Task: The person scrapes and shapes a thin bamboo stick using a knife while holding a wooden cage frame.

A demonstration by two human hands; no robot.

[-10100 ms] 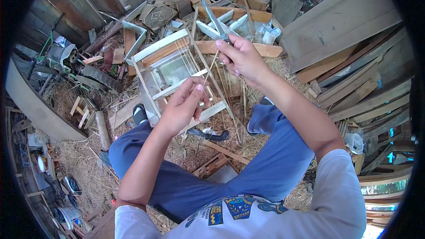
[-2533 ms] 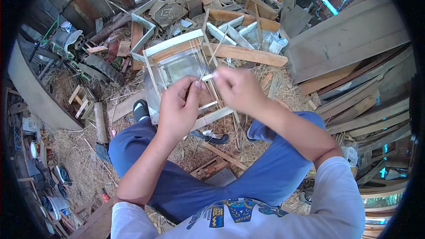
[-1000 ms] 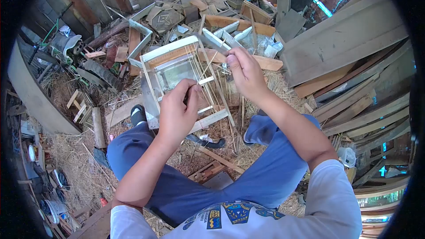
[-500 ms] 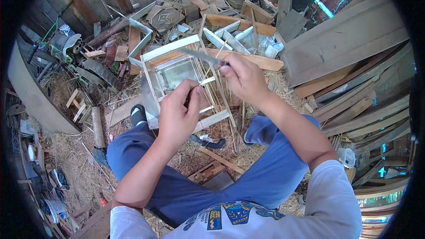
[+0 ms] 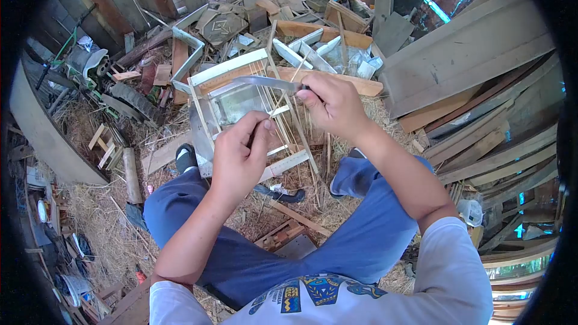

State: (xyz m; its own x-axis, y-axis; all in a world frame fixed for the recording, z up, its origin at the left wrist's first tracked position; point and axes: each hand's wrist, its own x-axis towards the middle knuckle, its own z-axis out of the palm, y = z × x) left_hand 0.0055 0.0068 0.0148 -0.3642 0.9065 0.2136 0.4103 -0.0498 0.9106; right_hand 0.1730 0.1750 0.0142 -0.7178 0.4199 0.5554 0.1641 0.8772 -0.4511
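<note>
A knife with a dark handle is gripped in my right hand, its blade pointing left above the wooden frame. My left hand is closed, pinching a thin wooden stick between thumb and finger. The stick slants up to the right and passes close to the blade; whether they touch I cannot tell. Below and beyond both hands stands the light wooden frame, with crossbars and several thin strips along its right side. A glassy panel shows within it.
Loose boards and white wood pieces are heaped behind the frame. A large board leans at the right above stacked planks. At the left are a tire and a curved panel. Straw covers the ground.
The knife, which pointed up and away earlier, now lies nearly level, pointing left. Compared with half a second ago, its blade has dropped slightly. My left hand keeps its pinch.
</note>
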